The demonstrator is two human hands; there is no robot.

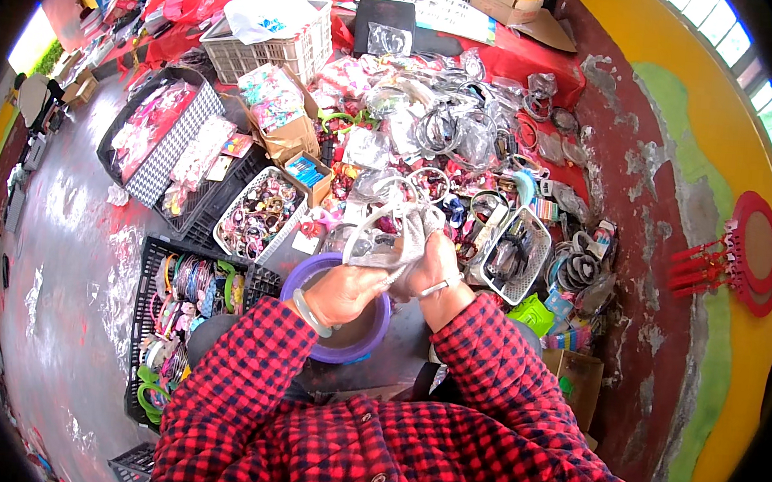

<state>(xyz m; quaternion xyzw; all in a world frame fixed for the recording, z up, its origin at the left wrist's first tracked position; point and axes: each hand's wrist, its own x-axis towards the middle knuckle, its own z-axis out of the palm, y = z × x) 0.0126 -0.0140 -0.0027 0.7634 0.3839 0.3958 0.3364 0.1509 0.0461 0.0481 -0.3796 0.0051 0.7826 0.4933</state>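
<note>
Both of my hands are up over a purple basin (384, 320) that holds cloudy water. My left hand (343, 293) is closed on one end of a white headband (359, 235), a bracelet round its wrist. My right hand (436, 268) grips a greyish-white cloth (411, 236), which lies against the headband's other side. How far the cloth wraps round the headband is hidden by my fingers.
Beyond my hands spreads a heap of bagged hair accessories (438, 133). A white basket (512, 290) of dark headbands stands right, another basket (269, 252) of hair ties left. A black crate (142, 313) of colourful headbands sits nearer left. The wall (623, 249) rises right.
</note>
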